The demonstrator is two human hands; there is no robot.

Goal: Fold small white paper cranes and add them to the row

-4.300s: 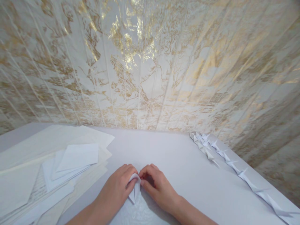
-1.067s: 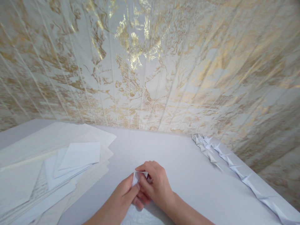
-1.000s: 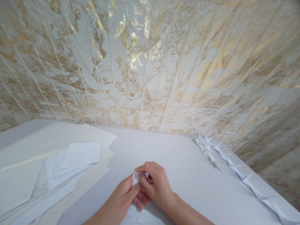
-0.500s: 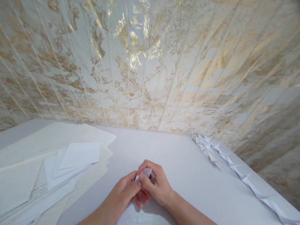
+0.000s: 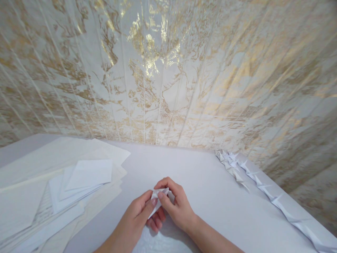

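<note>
Over the white bench (image 5: 189, 168), left hand (image 5: 138, 211) and right hand (image 5: 178, 204), fingers curled, pinch one small folded paper (image 5: 156, 193) between them; shaping a fold seems in hand; the next move calls for firm creasing.

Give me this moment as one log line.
left hand: holds folded paper; right hand: holds it too; left side: loose sheets; right side: folded pieces

Left hand (image 5: 139, 211) and right hand (image 5: 179, 206) pinch (thumbs (image 5: 166, 203) uppermost).

The held paper (image 5: 158, 204) looks matt, the gold-patterned backdrop (image 5: 168, 73) partly glossy.
</note>
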